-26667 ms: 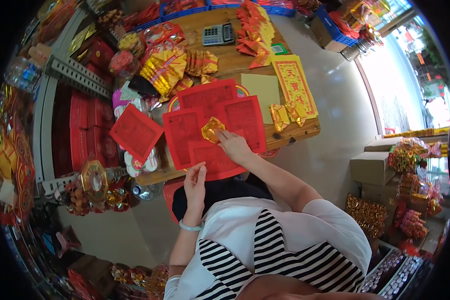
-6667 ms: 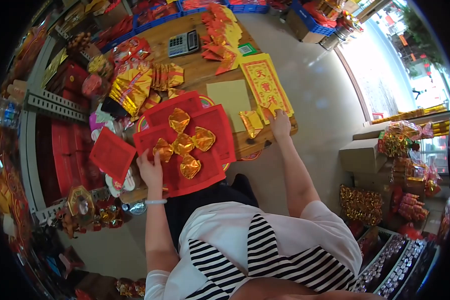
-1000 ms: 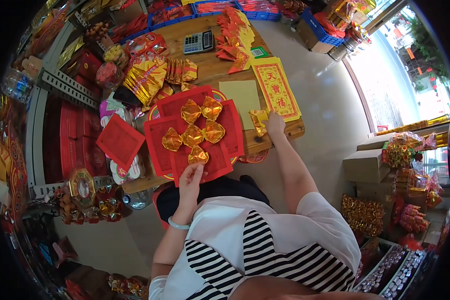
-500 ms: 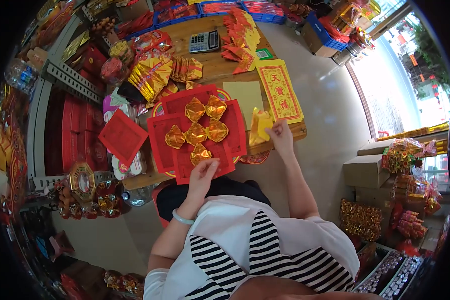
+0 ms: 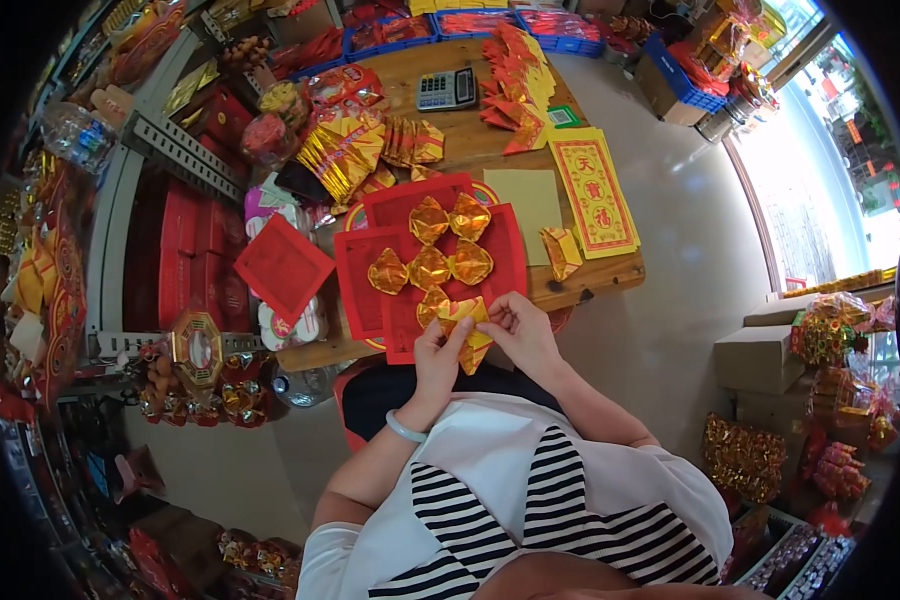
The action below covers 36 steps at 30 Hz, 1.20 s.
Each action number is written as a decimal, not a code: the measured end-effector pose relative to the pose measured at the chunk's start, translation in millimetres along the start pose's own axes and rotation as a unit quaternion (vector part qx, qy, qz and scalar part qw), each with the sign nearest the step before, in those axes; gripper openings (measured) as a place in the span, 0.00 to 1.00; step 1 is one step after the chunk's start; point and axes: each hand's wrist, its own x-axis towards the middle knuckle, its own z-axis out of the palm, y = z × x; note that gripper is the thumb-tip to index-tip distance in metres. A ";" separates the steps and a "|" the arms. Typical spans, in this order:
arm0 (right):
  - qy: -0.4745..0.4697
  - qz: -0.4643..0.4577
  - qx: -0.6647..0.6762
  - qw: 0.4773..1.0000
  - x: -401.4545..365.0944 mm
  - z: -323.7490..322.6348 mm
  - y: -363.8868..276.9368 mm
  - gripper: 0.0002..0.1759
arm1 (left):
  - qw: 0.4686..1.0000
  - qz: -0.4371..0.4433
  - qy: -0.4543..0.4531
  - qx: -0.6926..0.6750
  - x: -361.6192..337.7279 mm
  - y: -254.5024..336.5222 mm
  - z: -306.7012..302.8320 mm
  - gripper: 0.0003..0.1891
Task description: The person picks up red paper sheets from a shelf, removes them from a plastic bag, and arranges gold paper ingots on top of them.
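A folded gold paper piece [image 5: 474, 352] is pinched between my two hands, close to the table's front edge. My left hand [image 5: 438, 362], with a pale bangle at the wrist, grips its left side. My right hand [image 5: 526, 338] has its fingers closed on the upper right side. Just beyond them, several gold paper ingots [image 5: 429, 267] rest on overlapping red paper sheets [image 5: 366, 312]. One ingot is partly covered by the held piece. Another folded gold paper piece [image 5: 561, 252] lies by the right table edge.
Yellow printed papers [image 5: 597, 195] and a plain tan sheet [image 5: 523, 200] lie on the wooden table [image 5: 610, 275]. Farther back are a calculator [image 5: 447, 90] and a row of red-and-yellow folded papers [image 5: 518, 90]. A loose red sheet [image 5: 284, 269] is at left, beside metal shelving [image 5: 185, 150].
My right hand has moved left from the table's right side to meet my left hand. Both now hold folded gold paper. The whole view has shifted slightly.
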 end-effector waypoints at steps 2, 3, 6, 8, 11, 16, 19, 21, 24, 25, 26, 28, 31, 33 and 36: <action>-0.008 -0.008 -0.001 1.000 1.4 3.6 -3.1 0.11 | 1.000 -0.006 0.009 -0.005 -1.5 2.6 -3.6 0.09; -0.012 -0.011 -0.003 1.000 1.6 4.3 -4.4 0.11 | 1.000 -0.009 0.014 -0.009 -2.2 3.5 -4.8 0.08; -0.023 -0.025 -0.015 0.999 2.5 5.1 -7.0 0.11 | 1.000 -0.002 0.022 -0.014 -3.0 6.3 -5.3 0.08; -0.029 -0.036 -0.038 0.998 2.0 5.7 -8.2 0.11 | 1.000 0.012 0.021 -0.018 -3.6 8.4 -5.6 0.08; -0.045 -0.018 -0.001 0.999 2.3 7.9 -7.6 0.11 | 1.000 0.008 0.019 -0.020 -4.5 9.1 -10.8 0.08; -0.085 0.074 0.160 0.981 -0.7 5.8 -12.2 0.11 | 0.998 -0.017 0.030 -0.047 -7.9 8.6 -9.0 0.08; -0.074 0.137 0.233 0.960 -3.9 2.8 -26.4 0.10 | 0.993 0.009 0.066 -0.101 -10.6 14.6 -0.5 0.09; -0.081 0.140 0.232 0.959 -3.3 1.5 -31.7 0.09 | 0.994 0.018 0.060 -0.094 -10.5 19.2 2.8 0.09; -0.109 0.153 0.232 0.954 -1.3 0.0 -35.4 0.06 | 0.995 0.045 0.052 -0.072 -9.2 23.7 3.7 0.09; -0.109 0.155 0.233 0.954 -0.2 -0.6 -33.8 0.06 | 0.995 0.043 0.052 -0.072 -7.8 23.0 2.3 0.09; -0.111 0.156 0.237 0.953 1.6 -1.3 -30.6 0.06 | 0.997 0.019 0.029 -0.063 -5.5 21.3 -0.5 0.09; -0.117 0.160 0.244 0.949 4.5 -3.1 -23.3 0.06 | 0.998 -0.032 -0.013 -0.047 -1.4 17.6 -6.4 0.11; -0.128 0.190 0.286 0.930 5.6 -6.3 -21.0 0.07 | 0.985 -0.104 -0.050 -0.129 2.5 24.5 -8.9 0.14; -0.136 0.232 0.362 0.893 7.8 -8.6 -23.4 0.08 | 0.932 -0.181 -0.090 -0.302 5.8 38.9 -7.4 0.18; -0.169 0.267 0.417 0.852 9.9 -9.2 -15.6 0.09 | 0.869 -0.230 -0.138 -0.415 8.3 34.0 -13.7 0.21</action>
